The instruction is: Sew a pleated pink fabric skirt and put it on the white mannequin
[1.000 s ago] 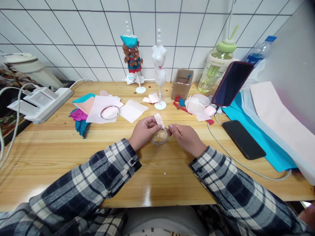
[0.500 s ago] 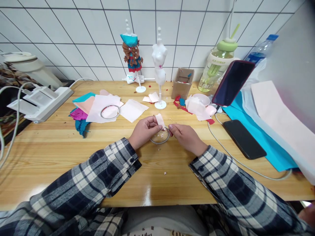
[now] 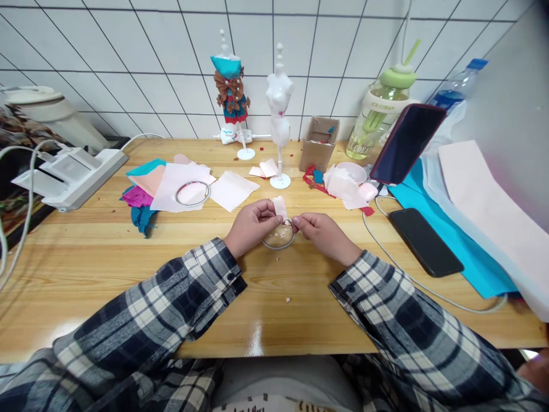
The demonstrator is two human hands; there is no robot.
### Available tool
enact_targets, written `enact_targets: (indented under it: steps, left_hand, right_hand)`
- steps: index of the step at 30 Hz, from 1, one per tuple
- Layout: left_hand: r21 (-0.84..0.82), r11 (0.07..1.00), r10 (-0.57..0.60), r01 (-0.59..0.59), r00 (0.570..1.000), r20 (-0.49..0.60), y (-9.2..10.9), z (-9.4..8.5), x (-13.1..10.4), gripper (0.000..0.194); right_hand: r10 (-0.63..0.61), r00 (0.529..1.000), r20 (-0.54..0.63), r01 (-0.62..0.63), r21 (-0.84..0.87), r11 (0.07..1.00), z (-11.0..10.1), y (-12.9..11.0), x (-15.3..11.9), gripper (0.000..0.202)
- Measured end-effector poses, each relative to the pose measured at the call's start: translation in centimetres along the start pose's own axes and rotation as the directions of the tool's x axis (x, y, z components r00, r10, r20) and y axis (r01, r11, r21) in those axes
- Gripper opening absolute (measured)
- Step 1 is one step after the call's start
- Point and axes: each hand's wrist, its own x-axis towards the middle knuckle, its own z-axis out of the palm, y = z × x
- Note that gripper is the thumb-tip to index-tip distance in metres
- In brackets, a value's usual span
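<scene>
A small strip of pale pink paper (image 3: 279, 207) stands up between the thumb and fingers of my left hand (image 3: 253, 227). Just below both hands is a thin grey ring (image 3: 278, 248), its far side partly hidden by my fingers. The ring's right edge runs up to the pinched fingertips of my right hand (image 3: 323, 232), which appear to grip it. The two hands nearly meet. Tiny pale paper scraps (image 3: 282, 234) show inside the ring, on the wooden table (image 3: 283, 326).
Beyond the hands stand a bare white mannequin (image 3: 280, 97) and a dressed mannequin (image 3: 230, 91). Paper sheets (image 3: 234, 191) and another ring (image 3: 193, 193) lie left. A small cardboard box (image 3: 319, 143), a drink bottle (image 3: 380, 114), a black phone (image 3: 426, 241) and a cable (image 3: 398, 266) are right.
The hands stay in nearly the same place, with only slight shifts of the fingers and the paper strip. The whole view has moved up a little.
</scene>
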Motion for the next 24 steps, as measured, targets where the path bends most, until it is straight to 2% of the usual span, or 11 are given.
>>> enact_targets:
  steps: [6, 9, 11, 13, 15, 18, 19, 21, 24]
  left_hand:
    - [-0.003, 1.000, 0.013, -0.013, 1.000, -0.028, -0.4, 0.0, 0.1, 0.020]
    - [0.018, 0.999, 0.034, -0.033, 0.996, -0.087, -0.9, -0.3, 0.6, 0.020]
    - [0.054, 0.996, 0.080, -0.073, 0.986, -0.145, -1.1, -0.7, 1.1, 0.020]
    - [0.087, 0.990, 0.130, -0.115, 0.972, -0.198, -1.3, -1.5, 1.6, 0.020]
    - [0.116, 0.984, 0.158, -0.133, 0.959, -0.237, -1.4, -2.4, 2.1, 0.019]
    - [0.134, 0.982, 0.167, -0.131, 0.937, -0.306, -1.5, -3.6, 2.6, 0.018]
    - [0.133, 0.983, 0.165, -0.128, 0.931, -0.325, -1.6, -3.9, 2.8, 0.017]
    - [0.129, 0.984, 0.160, -0.122, 0.925, -0.344, -1.6, -4.3, 3.2, 0.016]
    - [0.126, 0.985, 0.158, -0.120, 0.920, -0.360, -1.8, -4.5, 3.8, 0.014]
  right_hand:
    - [-0.006, 1.000, 0.020, 0.007, -0.053, 0.999, 0.2, 0.6, 0.2, 0.042]
    - [-0.010, 0.999, -0.037, 0.006, -0.120, 0.993, 0.0, 0.5, 0.1, 0.045]
    - [-0.063, 0.997, -0.038, 0.059, -0.106, 0.993, -0.4, -0.1, -0.2, 0.047]
    - [-0.137, 0.989, 0.049, 0.141, -0.077, 0.987, -0.8, -1.2, -1.0, 0.041]
    - [-0.163, 0.963, 0.216, 0.186, -0.089, 0.979, -1.1, -2.2, -2.4, 0.034]
    - [-0.156, 0.853, 0.498, 0.249, -0.124, 0.961, -0.4, -2.9, -4.9, 0.030]
    - [-0.153, 0.832, 0.534, 0.265, -0.139, 0.954, 0.1, -2.9, -5.7, 0.031]
    - [-0.176, 0.830, 0.530, 0.308, -0.172, 0.936, 1.1, -2.7, -7.0, 0.029]
    - [-0.171, 0.851, 0.496, 0.371, -0.339, 0.865, 2.4, -2.4, -7.9, 0.017]
